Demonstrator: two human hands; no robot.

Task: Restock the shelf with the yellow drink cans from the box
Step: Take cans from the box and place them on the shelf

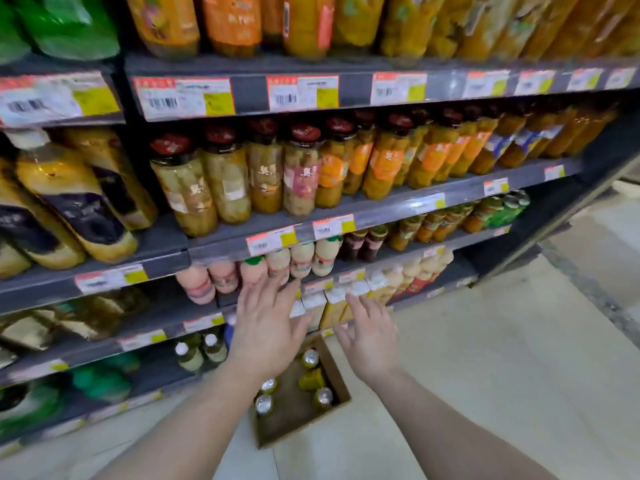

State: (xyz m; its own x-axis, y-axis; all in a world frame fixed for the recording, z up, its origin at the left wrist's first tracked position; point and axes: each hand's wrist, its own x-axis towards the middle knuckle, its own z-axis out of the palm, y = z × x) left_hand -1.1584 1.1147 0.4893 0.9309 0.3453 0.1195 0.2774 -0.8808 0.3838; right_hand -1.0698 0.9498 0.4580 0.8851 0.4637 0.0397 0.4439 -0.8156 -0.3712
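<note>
A brown cardboard box [341,393] sits on the floor against the foot of the shelf unit. Several yellow drink cans [310,358] with silver tops stand inside it, one lying on its side. My left hand [266,323] hovers above the box's far left corner, fingers spread, holding nothing. My right hand [369,336] is beside it to the right, above the box's far right corner, fingers also apart and empty. Both hands are in front of the lower shelves [207,322]; my left wrist hides part of the box.
Grey shelves with price tags hold jars of fruit [183,188], pale bottles [301,259] and cartons [334,304]. Small dark bottles [188,356] stand on the low shelf left of the box. Light tiled floor [485,358] spreads to the right.
</note>
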